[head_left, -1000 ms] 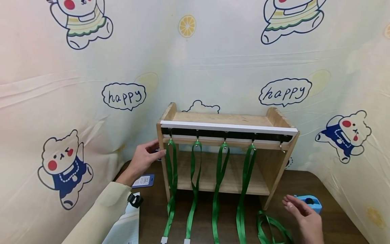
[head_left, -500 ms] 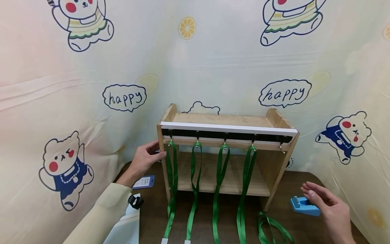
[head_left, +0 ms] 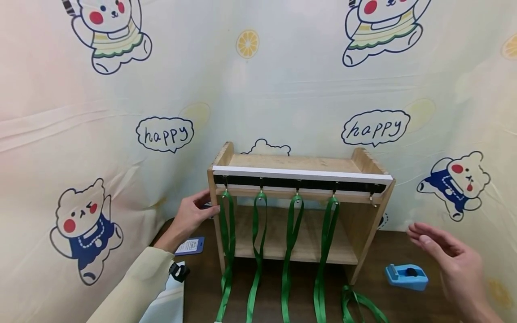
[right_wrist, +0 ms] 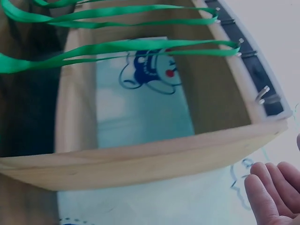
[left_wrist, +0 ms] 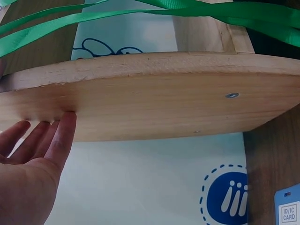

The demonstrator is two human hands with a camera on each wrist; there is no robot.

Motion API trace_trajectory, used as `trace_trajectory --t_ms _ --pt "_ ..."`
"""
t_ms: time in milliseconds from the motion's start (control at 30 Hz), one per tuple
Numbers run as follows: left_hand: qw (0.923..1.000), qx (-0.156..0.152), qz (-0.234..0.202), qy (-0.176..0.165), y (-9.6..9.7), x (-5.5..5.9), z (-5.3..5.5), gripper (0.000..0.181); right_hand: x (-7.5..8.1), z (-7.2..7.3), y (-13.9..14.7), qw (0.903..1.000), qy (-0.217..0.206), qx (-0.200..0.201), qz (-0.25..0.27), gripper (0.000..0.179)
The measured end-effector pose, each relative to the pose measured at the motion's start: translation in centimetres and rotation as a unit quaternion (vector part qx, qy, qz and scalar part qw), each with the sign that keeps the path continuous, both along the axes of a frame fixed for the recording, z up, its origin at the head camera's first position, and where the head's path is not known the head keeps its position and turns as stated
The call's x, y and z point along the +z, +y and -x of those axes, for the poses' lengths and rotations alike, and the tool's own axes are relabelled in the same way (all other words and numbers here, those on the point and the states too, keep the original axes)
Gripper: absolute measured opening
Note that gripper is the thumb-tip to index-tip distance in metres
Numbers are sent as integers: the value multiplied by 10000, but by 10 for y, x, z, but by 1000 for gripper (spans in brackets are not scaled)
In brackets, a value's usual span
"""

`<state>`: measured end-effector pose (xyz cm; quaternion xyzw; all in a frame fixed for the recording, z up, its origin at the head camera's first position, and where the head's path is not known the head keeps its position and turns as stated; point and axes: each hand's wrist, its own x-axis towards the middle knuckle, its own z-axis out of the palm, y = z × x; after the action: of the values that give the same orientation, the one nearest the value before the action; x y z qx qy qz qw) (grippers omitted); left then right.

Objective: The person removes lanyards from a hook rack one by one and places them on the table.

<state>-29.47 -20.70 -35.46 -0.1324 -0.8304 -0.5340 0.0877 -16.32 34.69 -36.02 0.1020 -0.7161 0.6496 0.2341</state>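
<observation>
My left hand steadies the left side of a small wooden shelf. In the left wrist view, its fingertips press the outer side panel with fairly straight fingers; the thumb is at the front edge. Several green lanyards hang in loops from hooks on a black and white rail along the shelf's top front. The rightmost hook has no lanyard on it. My right hand is raised to the right of the shelf, fingers relaxed, holding nothing.
A looped green lanyard lies on the dark wooden table by the shelf's right leg. Right of it sits a blue tape dispenser. A blue ID card holder and a pale sheet lie at left. A printed curtain surrounds the table.
My right hand has moved right and up, from over the tape dispenser to beyond it, uncovering it. My left hand stays on the shelf's side. The head view has tilted up slightly.
</observation>
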Motion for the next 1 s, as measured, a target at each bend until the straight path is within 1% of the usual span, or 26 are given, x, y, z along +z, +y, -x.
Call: trace_trajectory --t_ms 233,300,400,567,800,967,1000 --pt "10000 68 65 11 0 -1 1 68 30 6 -15 9979 566 280 -165 36" --pt "9999 72 76 -6 0 -1 1 69 36 7 -19 9970 657 291 -284 37" --pt "10000 58 75 -11 1 -1 1 69 44 10 -25 9956 799 377 -320 37" --pt "10000 19 58 23 1 0 1 68 52 13 -33 9929 980 584 -349 38" --pt "9999 -93 14 58 2 0 4 67 58 14 -48 9919 934 838 -176 40" --pt "10000 -75 32 38 1 0 3 67 63 17 -61 9915 917 838 -393 39" --pt "10000 -78 37 44 1 0 3 67 64 17 -64 9920 901 762 -447 39"
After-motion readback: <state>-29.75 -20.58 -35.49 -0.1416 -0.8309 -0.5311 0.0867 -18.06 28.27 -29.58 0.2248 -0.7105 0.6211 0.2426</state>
